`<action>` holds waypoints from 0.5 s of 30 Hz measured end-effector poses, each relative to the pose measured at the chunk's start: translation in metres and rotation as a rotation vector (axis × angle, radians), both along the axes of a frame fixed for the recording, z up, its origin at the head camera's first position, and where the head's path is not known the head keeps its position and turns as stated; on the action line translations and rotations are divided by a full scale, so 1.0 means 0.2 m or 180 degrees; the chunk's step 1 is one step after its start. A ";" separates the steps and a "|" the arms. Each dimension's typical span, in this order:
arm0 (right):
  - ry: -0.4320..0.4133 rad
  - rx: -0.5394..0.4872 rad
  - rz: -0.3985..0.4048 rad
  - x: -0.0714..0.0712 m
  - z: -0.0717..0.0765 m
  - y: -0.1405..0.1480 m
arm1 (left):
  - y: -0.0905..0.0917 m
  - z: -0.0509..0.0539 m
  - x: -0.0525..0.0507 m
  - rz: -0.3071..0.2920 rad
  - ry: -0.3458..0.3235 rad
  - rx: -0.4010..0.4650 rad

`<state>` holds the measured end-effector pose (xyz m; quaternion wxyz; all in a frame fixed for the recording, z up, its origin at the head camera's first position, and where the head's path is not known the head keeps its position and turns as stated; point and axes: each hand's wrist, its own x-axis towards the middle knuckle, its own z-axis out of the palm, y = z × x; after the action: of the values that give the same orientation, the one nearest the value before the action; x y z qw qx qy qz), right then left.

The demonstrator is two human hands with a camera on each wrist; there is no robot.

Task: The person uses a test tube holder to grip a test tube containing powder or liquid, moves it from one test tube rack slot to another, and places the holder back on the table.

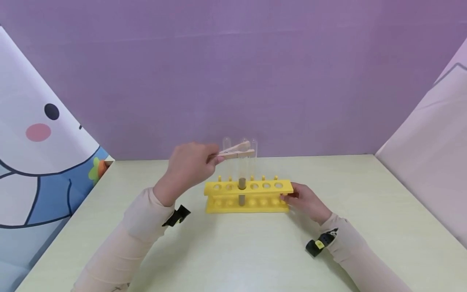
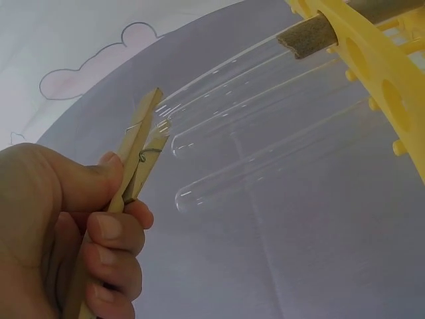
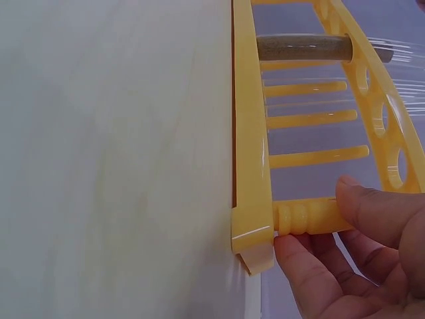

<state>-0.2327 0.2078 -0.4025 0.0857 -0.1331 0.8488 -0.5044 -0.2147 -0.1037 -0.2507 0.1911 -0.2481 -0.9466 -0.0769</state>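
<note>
My left hand (image 1: 191, 168) grips a wooden test tube clamp (image 2: 136, 143) by its handle. The clamp's jaws are spread at the upper end of a clear test tube (image 1: 242, 168); whether they touch the glass I cannot tell. That tube stands upright in a hole of the yellow test tube rack (image 1: 248, 209), with a grey-brown filling (image 3: 305, 48) in its lower part. My right hand (image 1: 306, 201) holds the rack's right end, thumb and fingers about the end post (image 3: 309, 216). Two more clear test tubes, one of them here (image 2: 219, 179), stand bottom-up behind the rack.
The rack stands on a pale table (image 1: 237, 251). Several yellow pegs (image 3: 319, 156) line its back, and its other holes show no tubes. A purple backdrop (image 1: 255, 81) rises behind the table, with a cartoon-printed cloth (image 1: 33, 162) at the left.
</note>
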 end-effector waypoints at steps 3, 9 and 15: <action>0.0005 0.0001 0.0013 0.00 0.00 0.00 | 0.00 -0.01 0.00 0.0002 -0.0007 0.0004; 0.0020 0.0035 0.0014 0.00 0.00 0.00 | 0.01 -0.03 0.00 0.0042 -0.0066 0.0010; 0.0029 0.0030 0.0011 0.00 0.01 0.00 | 0.00 -0.04 -0.01 -0.0023 0.0016 -0.0015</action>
<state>-0.2317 0.2084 -0.4015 0.0834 -0.1365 0.8513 -0.4997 -0.2162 -0.1028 -0.2596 0.1925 -0.2522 -0.9454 -0.0747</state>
